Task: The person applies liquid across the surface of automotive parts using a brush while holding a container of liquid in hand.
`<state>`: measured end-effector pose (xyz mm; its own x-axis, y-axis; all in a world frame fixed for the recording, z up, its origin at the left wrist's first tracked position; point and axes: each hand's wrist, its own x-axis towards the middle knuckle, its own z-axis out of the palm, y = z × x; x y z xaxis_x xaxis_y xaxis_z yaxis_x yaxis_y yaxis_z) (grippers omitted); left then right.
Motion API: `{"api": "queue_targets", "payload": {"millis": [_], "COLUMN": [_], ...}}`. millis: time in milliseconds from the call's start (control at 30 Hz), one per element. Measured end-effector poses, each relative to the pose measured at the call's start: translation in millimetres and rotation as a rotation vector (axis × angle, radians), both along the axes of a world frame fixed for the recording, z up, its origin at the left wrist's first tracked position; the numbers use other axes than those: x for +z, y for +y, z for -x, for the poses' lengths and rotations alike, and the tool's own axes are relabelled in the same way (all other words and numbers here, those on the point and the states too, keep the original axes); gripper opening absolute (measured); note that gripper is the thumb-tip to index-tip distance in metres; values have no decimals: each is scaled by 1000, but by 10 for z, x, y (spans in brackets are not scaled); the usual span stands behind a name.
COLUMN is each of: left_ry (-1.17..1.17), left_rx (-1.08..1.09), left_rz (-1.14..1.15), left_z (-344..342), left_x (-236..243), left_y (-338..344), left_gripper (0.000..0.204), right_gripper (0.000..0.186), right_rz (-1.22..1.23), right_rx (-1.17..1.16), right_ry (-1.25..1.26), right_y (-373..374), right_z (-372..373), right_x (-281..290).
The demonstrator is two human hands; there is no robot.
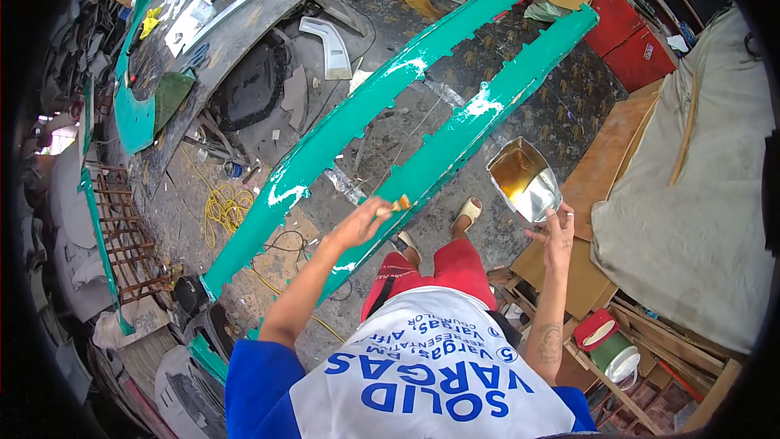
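Note:
My left hand [363, 222] is closed round a small paintbrush [400, 204], its bristles over the near green panel. That long green panel [443, 142] runs diagonally away from me, with a wet-looking white glare partway along it. A second long green panel [345, 124] lies beside it to the left, and clear-wrapped crosspieces [345, 184] span between the two. In my right hand [556, 230] is an open square metal tin [524, 180], gripped at its near side and tilted. Amber liquid shows inside it.
A dark table [268, 12] with parts stands at the upper left. A yellow cord [226, 210] lies coiled on the floor. To the right are a red cabinet [630, 45], a grey cloth cover [691, 162] and wooden boards [621, 150]. A bucket [619, 360] stands at the lower right.

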<state>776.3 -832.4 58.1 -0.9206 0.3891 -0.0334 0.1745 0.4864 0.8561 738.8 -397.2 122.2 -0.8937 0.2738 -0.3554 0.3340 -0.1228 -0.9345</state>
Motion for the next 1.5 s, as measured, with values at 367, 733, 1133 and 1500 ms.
{"api": "queue_targets", "payload": {"millis": [367, 733, 1133, 1500], "left_ry": [-238, 78, 19, -82], "left_rx": [-148, -69, 35, -114], "left_rz": [181, 0, 206, 101], "left_z": [-28, 1612, -686, 521], "left_x": [145, 210, 258, -27], "left_y": [-178, 1023, -499, -349], "left_gripper": [19, 14, 20, 17], "right_gripper": [50, 50, 52, 55], "right_rz": [41, 5, 86, 73], "right_rx": [-35, 3, -38, -19], "right_ry": [-7, -66, -28, -16], "right_y": [-45, 69, -80, -398], "right_z": [10, 158, 289, 3], "right_x": [48, 216, 68, 170]}}
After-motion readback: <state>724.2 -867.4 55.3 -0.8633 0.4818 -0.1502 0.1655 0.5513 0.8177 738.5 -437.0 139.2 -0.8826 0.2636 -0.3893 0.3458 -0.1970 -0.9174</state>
